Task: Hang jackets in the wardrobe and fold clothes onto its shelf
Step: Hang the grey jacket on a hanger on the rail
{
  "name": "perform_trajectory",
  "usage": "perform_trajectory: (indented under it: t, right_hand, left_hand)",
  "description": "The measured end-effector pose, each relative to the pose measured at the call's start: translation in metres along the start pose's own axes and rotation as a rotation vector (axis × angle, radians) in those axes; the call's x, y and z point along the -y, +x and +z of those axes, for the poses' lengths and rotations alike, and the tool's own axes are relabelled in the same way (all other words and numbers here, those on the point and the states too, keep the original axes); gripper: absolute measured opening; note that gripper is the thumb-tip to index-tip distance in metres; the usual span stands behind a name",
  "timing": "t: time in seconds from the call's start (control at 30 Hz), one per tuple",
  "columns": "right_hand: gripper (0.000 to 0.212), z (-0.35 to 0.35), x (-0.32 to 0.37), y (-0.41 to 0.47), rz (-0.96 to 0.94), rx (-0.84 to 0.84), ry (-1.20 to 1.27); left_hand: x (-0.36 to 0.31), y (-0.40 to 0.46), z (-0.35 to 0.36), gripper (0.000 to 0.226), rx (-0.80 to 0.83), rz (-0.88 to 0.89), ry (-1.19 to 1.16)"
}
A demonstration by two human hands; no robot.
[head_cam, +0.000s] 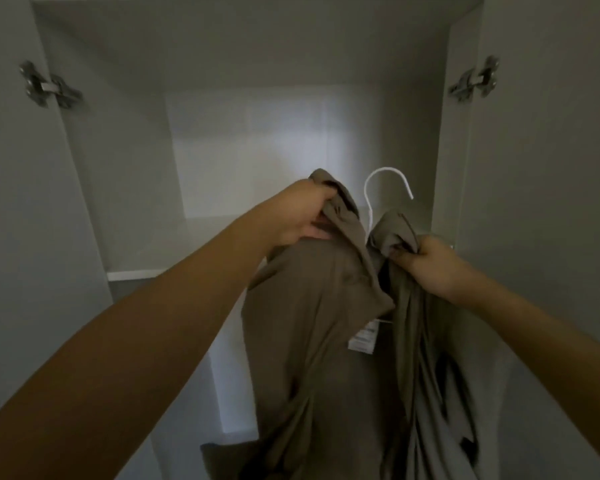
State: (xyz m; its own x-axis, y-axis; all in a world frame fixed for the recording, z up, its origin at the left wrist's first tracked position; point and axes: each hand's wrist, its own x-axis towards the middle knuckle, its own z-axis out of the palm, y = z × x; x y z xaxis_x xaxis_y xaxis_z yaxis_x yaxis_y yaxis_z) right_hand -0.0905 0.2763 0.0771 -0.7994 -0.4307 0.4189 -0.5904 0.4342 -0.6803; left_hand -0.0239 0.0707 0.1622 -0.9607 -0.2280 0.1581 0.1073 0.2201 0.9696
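Note:
A taupe-brown jacket (312, 334) hangs in front of me inside the open wardrobe, on a white hanger (385, 188) whose hook rises above the collar. My left hand (302, 216) grips the jacket's left shoulder, bunched up high. My right hand (426, 265) grips the bunched fabric at the right shoulder, just below the hook. A white label (362, 337) shows inside the open front. The hanger's arms are hidden under the cloth. No rail is visible.
The wardrobe shelf (132, 271) runs behind the jacket at hand height, with a lit back panel (257, 150) above it. Both doors stand open, with metal hinges at left (49, 85) and right (473, 81).

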Motion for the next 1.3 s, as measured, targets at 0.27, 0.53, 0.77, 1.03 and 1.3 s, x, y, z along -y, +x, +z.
perform_trajectory:
  t: [0.27,0.53,0.77,1.03,1.3]
  right_hand:
    - [0.032,-0.011,0.038,0.014,0.143,0.203,0.589]
    - [0.050,-0.018,0.053,0.024,0.195,0.459,0.770]
    - [0.016,-0.009,0.086,0.029,0.072,0.471,0.404]
    - [0.063,-0.016,0.101,0.038,-0.024,0.321,0.259]
    - [0.017,-0.025,0.096,0.059,0.059,0.087,0.208]
  left_hand:
    - [0.026,0.004,-0.008,0.031,0.001,0.178,0.548]
    - [-0.005,0.016,-0.027,0.031,-0.170,-0.045,0.298]
    - [-0.073,0.012,-0.040,0.032,-0.132,-0.076,0.218]
    - [-0.112,0.017,-0.026,0.023,-0.089,-0.020,-0.351]
    - [-0.138,0.034,-0.019,0.017,0.023,0.063,-0.038]
